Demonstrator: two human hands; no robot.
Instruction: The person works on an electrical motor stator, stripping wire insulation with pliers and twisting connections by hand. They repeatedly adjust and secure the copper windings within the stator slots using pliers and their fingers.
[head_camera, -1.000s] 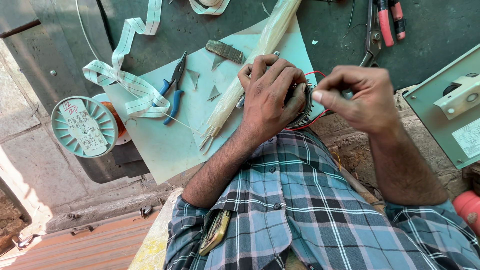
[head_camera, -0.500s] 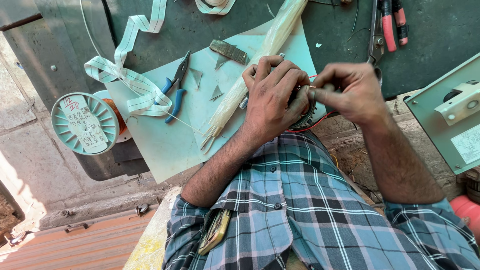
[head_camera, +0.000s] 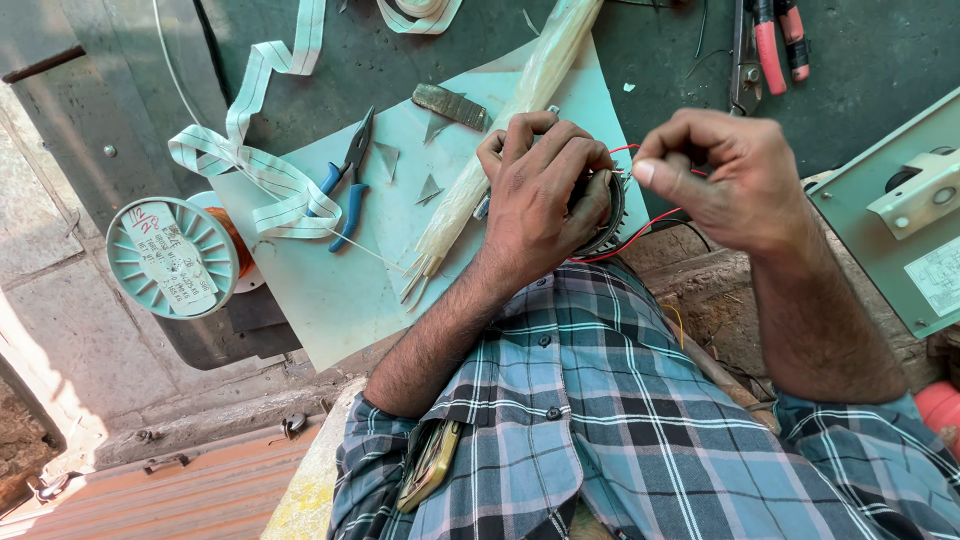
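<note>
Two bare hands at work over a pale blue sheet (head_camera: 330, 290) laid on a dark workbench (head_camera: 660, 60). Left hand (head_camera: 545, 195): clenched around a round, dark toothed part (head_camera: 605, 215), held at the near edge of the sheet, just above the plaid-shirted chest; most of the part is hidden under the fingers. Right hand (head_camera: 715, 180): thumb and fingertips pinched together just right of the part, apparently on a fine strand too thin to make out. Red wire (head_camera: 640, 235): loops out from under the part toward the right hand. Long bundle of pale sticks in clear wrap (head_camera: 500, 150): lies diagonally across the sheet, touching the left hand's knuckles. Blue-handled pliers (head_camera: 345, 185): on the sheet, left of the bundle, well apart from both hands. White woven tape (head_camera: 250, 150): in loose folds across the sheet's left corner. Teal spool of copper wire (head_camera: 170, 255): at the sheet's left edge, flange facing up. Red-handled tools (head_camera: 770, 45): on the bench at upper right. Small dark flat bar (head_camera: 450, 105): near the sheet's top edge.
</note>
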